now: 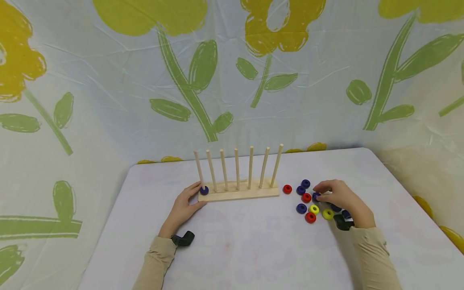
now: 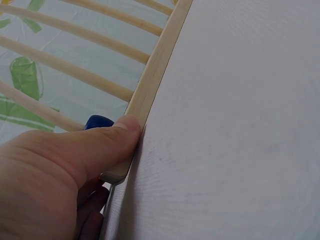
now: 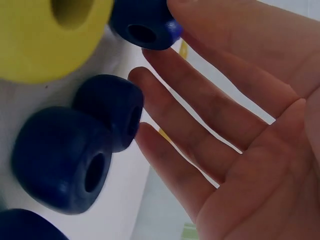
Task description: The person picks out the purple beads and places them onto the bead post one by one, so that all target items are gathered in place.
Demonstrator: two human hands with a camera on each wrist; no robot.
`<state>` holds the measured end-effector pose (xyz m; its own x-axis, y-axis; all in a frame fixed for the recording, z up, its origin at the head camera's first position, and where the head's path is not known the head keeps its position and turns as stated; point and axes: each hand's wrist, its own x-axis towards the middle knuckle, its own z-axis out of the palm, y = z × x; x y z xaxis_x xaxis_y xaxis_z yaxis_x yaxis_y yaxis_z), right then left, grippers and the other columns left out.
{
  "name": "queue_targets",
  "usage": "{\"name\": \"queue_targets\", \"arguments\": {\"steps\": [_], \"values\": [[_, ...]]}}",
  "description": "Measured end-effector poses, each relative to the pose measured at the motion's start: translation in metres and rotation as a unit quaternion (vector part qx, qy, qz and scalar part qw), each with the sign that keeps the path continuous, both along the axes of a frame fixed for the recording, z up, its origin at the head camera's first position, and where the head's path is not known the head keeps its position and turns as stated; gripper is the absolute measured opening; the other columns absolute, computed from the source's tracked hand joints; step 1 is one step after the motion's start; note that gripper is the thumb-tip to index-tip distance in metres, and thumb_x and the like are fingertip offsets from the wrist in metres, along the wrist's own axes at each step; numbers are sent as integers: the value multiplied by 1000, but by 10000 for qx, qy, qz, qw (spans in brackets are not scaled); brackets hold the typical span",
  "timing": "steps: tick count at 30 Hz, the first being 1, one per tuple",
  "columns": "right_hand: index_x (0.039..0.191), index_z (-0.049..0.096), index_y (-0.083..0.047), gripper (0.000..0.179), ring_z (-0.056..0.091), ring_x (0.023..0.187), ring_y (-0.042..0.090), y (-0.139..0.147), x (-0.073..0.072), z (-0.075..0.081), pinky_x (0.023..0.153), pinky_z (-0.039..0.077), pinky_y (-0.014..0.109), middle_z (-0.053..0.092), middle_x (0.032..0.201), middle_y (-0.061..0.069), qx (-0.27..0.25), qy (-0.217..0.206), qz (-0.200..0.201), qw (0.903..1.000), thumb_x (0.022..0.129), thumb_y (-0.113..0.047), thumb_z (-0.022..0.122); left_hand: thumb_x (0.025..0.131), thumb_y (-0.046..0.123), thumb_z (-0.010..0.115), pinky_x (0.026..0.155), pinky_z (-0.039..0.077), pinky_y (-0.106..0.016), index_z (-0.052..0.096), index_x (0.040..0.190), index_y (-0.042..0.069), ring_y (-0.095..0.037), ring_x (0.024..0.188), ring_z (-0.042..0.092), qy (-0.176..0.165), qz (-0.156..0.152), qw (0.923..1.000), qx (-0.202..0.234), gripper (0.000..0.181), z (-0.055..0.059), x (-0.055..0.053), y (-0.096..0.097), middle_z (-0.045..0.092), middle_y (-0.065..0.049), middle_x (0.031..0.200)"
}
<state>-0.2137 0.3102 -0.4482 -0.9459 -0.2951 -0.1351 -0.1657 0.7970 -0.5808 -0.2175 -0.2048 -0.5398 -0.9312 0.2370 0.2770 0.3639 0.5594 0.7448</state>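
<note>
A wooden rack [image 1: 239,196] with a row of several upright pegs stands on the table. My left hand [image 1: 183,207] grips its left end, the thumb pressed against the front edge of the base [image 2: 156,75]. On the leftmost peg, low at the base, sits a blue bead [image 1: 204,190], partly behind the thumb in the left wrist view. To the right, my right hand [image 1: 340,197] pinches another blue bead [image 3: 142,32] between thumb and forefinger, among the loose beads. Its other fingers reach out beside two more blue beads, one [image 3: 110,107] right at the fingertips.
Loose beads lie right of the rack: a red bead [image 1: 287,189] closest to it, a yellow bead [image 1: 313,209], a blue bead [image 1: 301,208] and several more. Some are partly hidden under the right hand. A flowered cloth [image 1: 224,80] hangs behind the table [image 1: 232,249].
</note>
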Motion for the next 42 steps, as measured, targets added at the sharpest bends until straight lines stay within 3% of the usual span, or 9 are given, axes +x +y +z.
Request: {"name": "queue_targets", "arguments": {"steps": [15, 26, 37, 40, 42], "values": [[113, 69, 4, 27, 63, 96, 31, 1, -1, -5, 89, 52, 56, 70, 104, 17, -20, -144, 28, 9999, 88, -9, 72, 84, 16, 81, 114, 32, -51, 55, 141, 2, -33, 140, 39, -68, -5, 10000, 30, 64, -1, -1, -1, 47, -10, 150], [114, 68, 5, 29, 62, 102, 37, 0, 1, 2, 93, 49, 60, 70, 105, 17, -144, 43, -8, 9999, 90, -10, 71, 84, 17, 81, 114, 33, -51, 55, 141, 2, -34, 140, 40, -75, -9, 10000, 9, 64, 1, 0, 0, 47, -11, 149], [120, 66, 5, 33, 63, 108, 41, -2, 4, 11, 94, 50, 59, 67, 115, 20, -555, 810, -27, 9952, 92, -13, 71, 84, 16, 81, 114, 33, -51, 54, 142, 3, -34, 140, 39, -107, 7, 9999, 46, 65, 3, 1, 0, 47, -11, 150], [121, 65, 3, 33, 64, 108, 39, -4, 5, 12, 93, 52, 54, 66, 118, 19, -803, 1071, -1, 9910, 93, -12, 71, 84, 16, 81, 114, 32, -51, 54, 142, 3, -34, 140, 39, -103, 4, 9999, 80, 65, 2, 1, 0, 47, -11, 150], [122, 66, 0, 32, 64, 109, 37, -6, 5, 12, 93, 54, 42, 66, 120, 17, -971, 1229, 2, 9876, 93, -12, 71, 84, 16, 81, 114, 32, -50, 54, 142, 3, -33, 140, 39, -105, -2, 9999, 89, 65, 1, 0, 0, 47, -11, 150]]}}
